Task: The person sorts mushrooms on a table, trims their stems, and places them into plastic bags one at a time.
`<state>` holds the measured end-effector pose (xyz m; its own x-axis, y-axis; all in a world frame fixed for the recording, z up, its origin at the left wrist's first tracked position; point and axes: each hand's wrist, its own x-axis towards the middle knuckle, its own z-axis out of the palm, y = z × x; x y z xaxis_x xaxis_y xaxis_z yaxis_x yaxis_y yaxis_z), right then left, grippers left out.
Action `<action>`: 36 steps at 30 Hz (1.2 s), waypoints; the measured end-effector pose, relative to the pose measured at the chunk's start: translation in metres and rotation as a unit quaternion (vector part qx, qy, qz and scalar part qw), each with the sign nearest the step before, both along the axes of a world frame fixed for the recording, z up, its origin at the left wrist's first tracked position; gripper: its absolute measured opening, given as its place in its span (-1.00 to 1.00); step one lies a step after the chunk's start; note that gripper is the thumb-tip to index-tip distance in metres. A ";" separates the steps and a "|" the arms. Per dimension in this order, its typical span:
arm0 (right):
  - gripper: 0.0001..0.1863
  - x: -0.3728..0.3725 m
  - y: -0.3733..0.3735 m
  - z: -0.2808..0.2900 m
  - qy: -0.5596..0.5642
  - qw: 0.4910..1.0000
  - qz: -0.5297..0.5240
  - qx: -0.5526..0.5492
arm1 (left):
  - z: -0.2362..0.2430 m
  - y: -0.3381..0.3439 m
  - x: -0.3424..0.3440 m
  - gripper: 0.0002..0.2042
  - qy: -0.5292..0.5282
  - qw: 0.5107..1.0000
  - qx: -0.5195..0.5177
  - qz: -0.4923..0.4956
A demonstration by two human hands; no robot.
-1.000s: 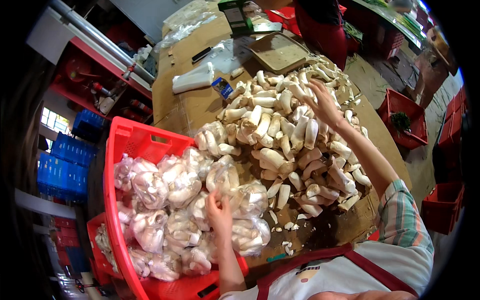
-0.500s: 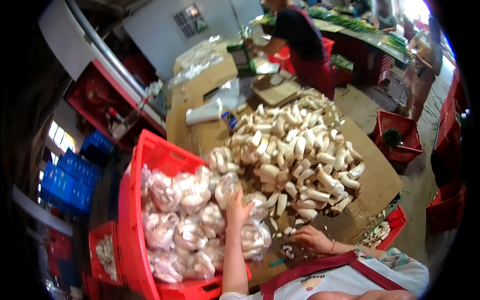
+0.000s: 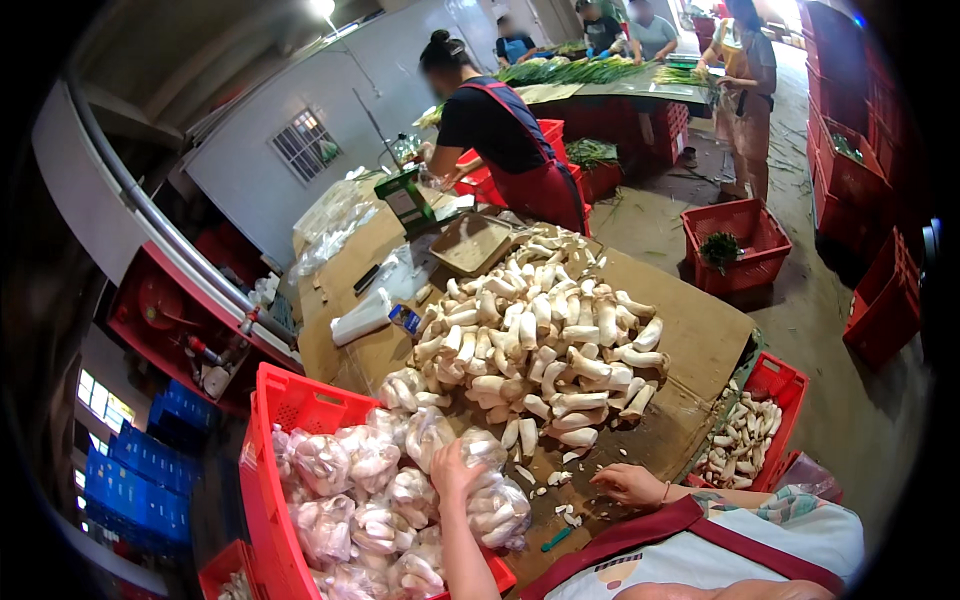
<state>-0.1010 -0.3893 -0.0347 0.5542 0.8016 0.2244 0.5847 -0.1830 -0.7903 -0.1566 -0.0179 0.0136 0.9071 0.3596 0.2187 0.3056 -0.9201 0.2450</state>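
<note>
My left hand (image 3: 455,470) lies over the clear bags of mushrooms (image 3: 428,437) at the crate's right edge, its thumb apart and its fingertips partly hidden. More bagged mushrooms (image 3: 325,525) fill the red crate (image 3: 262,465) under my left forearm. My right hand (image 3: 630,487) rests low over the near table edge, fingers loosely stretched to the left, nothing visible in them. Small white mushroom scraps (image 3: 560,478) and a green-handled tool (image 3: 556,540) lie between my hands. Ahead of them spreads a big heap of loose, thick-stemmed mushrooms (image 3: 545,340).
On the cardboard-covered table (image 3: 690,300) are a shallow tray (image 3: 470,243), a roll of clear bags (image 3: 362,318) and a green scale (image 3: 405,200). A red crate of mushroom pieces (image 3: 740,440) stands right. A co-worker (image 3: 500,130) stands at the far side; others work behind.
The view has tilted up and shifted right, so more of the room shows. My left hand stays by the bags, its fingers a little more bent. My right hand keeps its place near the scraps.
</note>
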 end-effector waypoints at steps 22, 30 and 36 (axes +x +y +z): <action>-0.35 -0.019 -0.053 -0.002 0.110 0.932 -0.320 0.128 | -0.003 -0.183 0.035 -0.52 -0.042 0.951 -0.272 -0.144; -0.37 -0.015 -0.044 0.030 -0.180 0.932 -0.311 0.046 | -0.055 -0.170 -0.096 -0.71 0.065 0.978 -0.150 -0.129; -0.59 0.008 -0.031 0.041 -0.295 0.925 -0.200 -0.128 | -0.089 -0.164 -0.128 -0.75 0.141 0.974 -0.145 -0.105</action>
<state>-0.0929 -0.4199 0.0066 0.6591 0.6277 0.4143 0.7461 -0.6150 -0.2553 -0.2850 -0.1824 -0.0756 0.9765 0.1699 -0.1326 0.2115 -0.8737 0.4381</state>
